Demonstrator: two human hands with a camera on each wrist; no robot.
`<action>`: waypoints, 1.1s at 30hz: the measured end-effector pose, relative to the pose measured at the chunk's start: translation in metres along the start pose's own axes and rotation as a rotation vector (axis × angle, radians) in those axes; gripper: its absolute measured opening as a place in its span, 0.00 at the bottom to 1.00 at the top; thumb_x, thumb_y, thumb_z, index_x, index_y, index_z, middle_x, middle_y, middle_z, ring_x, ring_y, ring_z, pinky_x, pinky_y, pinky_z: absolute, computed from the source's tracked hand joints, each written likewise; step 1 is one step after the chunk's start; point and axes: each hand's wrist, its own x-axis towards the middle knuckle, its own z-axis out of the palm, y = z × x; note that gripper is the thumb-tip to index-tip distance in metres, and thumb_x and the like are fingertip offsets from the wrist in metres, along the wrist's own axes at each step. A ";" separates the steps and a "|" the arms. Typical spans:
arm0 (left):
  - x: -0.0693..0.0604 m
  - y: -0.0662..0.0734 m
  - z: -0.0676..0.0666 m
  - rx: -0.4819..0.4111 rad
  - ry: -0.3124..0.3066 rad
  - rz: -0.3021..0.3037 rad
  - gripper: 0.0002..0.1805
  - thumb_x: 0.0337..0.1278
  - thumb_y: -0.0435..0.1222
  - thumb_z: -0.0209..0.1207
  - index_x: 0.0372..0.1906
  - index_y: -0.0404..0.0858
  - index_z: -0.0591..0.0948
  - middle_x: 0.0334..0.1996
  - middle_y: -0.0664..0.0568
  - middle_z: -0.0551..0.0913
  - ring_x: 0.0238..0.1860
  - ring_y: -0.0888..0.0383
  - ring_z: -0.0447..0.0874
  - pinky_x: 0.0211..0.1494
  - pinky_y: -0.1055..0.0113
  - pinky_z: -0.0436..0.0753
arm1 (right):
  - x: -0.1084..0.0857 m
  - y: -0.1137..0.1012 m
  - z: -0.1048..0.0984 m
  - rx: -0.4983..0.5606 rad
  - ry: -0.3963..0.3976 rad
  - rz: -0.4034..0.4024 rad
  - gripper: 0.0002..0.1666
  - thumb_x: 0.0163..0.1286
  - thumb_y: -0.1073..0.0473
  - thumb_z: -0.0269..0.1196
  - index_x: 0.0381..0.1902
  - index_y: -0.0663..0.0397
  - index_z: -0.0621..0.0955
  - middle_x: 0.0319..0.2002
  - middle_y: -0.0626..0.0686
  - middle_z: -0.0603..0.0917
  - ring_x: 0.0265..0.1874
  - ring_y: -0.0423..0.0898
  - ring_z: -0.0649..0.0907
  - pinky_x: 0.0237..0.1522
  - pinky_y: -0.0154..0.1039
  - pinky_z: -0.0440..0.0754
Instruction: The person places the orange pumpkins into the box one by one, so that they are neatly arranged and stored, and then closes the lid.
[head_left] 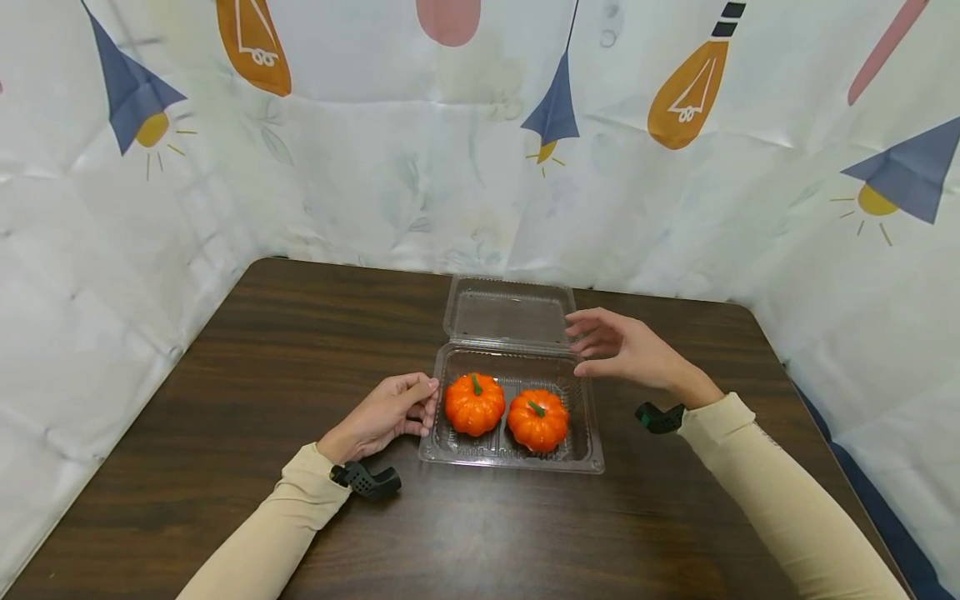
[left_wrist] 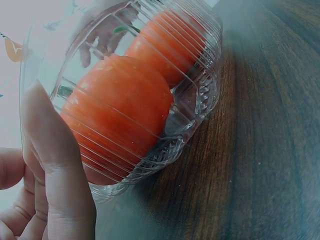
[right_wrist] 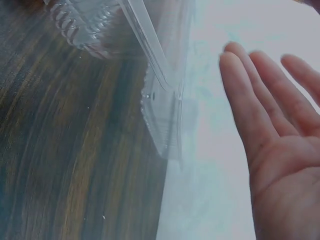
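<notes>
A clear plastic clamshell container [head_left: 517,464] lies unfolded on the table, its lid [head_left: 510,312] laid back toward the curtain. Inside its base sit two small orange pumpkins, one on the left [head_left: 475,407] and one on the right [head_left: 538,425], each with a green stem. My left hand [head_left: 392,412] pinches the container's left rim between thumb and fingers; the left wrist view shows the thumb [left_wrist: 62,165] against the ribbed side wall. Beside the lid's lower right corner is my right hand [head_left: 626,348], its fingers extended and holding nothing.
The dark wood-grain table [head_left: 300,358] has rounded far corners. A white curtain [head_left: 360,183] printed with lamps and bulbs hangs along its back and sides. Each wrist carries a black band.
</notes>
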 end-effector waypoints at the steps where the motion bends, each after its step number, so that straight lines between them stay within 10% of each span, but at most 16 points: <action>1: 0.000 0.000 0.000 -0.001 0.000 0.000 0.12 0.81 0.45 0.52 0.41 0.41 0.75 0.30 0.57 0.78 0.27 0.63 0.79 0.33 0.73 0.86 | 0.000 0.000 -0.001 0.007 0.023 -0.002 0.45 0.62 0.57 0.77 0.74 0.45 0.70 0.67 0.61 0.78 0.59 0.53 0.85 0.59 0.35 0.86; 17: -0.002 0.001 0.001 -0.006 0.003 -0.006 0.12 0.81 0.45 0.51 0.41 0.40 0.75 0.30 0.57 0.78 0.27 0.63 0.79 0.33 0.73 0.86 | 0.005 0.024 -0.010 0.129 0.234 0.079 0.38 0.77 0.49 0.64 0.79 0.44 0.64 0.78 0.54 0.69 0.68 0.46 0.81 0.61 0.30 0.83; 33: -0.001 0.002 0.001 -0.011 0.001 -0.015 0.13 0.80 0.45 0.52 0.41 0.40 0.74 0.30 0.56 0.77 0.26 0.62 0.79 0.33 0.73 0.85 | 0.027 0.047 -0.006 0.497 0.325 0.109 0.42 0.79 0.40 0.56 0.81 0.53 0.60 0.81 0.61 0.63 0.77 0.51 0.72 0.68 0.31 0.78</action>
